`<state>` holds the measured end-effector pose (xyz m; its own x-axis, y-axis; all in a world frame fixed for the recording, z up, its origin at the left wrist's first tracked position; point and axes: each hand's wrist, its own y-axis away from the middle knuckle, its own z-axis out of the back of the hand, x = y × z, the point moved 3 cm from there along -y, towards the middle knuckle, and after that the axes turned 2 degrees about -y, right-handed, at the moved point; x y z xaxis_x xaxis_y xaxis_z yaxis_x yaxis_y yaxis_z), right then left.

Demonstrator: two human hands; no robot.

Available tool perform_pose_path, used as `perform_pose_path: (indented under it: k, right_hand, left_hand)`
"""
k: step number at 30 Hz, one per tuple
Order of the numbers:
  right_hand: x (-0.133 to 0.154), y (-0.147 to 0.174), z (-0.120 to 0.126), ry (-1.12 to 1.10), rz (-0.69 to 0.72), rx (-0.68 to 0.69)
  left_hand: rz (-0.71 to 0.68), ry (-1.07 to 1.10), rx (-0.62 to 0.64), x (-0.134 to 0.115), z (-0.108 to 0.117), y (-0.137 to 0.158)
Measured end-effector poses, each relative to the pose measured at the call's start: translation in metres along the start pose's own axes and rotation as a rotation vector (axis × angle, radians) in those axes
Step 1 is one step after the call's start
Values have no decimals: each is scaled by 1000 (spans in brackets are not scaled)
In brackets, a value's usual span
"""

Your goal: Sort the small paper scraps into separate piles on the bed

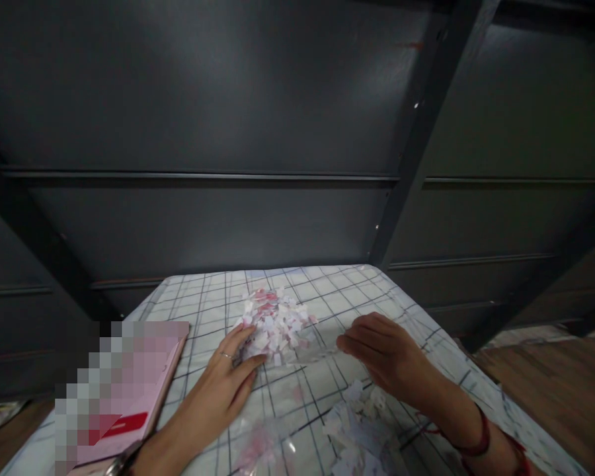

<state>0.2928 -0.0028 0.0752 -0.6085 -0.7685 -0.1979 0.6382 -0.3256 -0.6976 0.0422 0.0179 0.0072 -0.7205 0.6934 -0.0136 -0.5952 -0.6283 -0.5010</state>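
A heap of small torn paper scraps [277, 327], white with some pink and red, lies in the middle of the table, at least partly in or under a clear plastic bag [315, 355]. My left hand [228, 373], with a ring on one finger, rests at the heap's left edge, thumb and fingers apart. On the other side, my right hand [387, 354] has its fingertips pinched together at the bag's right end. Closer to me is a second pile of whitish paper scraps [359, 430]. Beside it lies another clear plastic piece [265, 446] with pink showing.
A grid-patterned white cloth [317, 281] covers the table. At the left edge lies a flat pink item [139, 377] with a red label, partly pixelated. Dark grey panels [248, 225] stand right behind the table. Wooden floor [550, 377] shows at the right.
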Motion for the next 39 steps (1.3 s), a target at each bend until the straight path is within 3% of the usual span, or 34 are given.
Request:
perform_pose_path:
  k: [17, 33, 39]
  right_hand:
    - [-23, 12, 11, 101, -132, 107]
    - [-20, 13, 12, -8, -100, 49]
    - [-18, 10, 15, -45, -105, 101]
  left_hand:
    - [-30, 5, 9, 0, 1, -1]
    - [-33, -8, 11, -2, 4, -3]
    - [-20, 13, 7, -1, 3, -2]
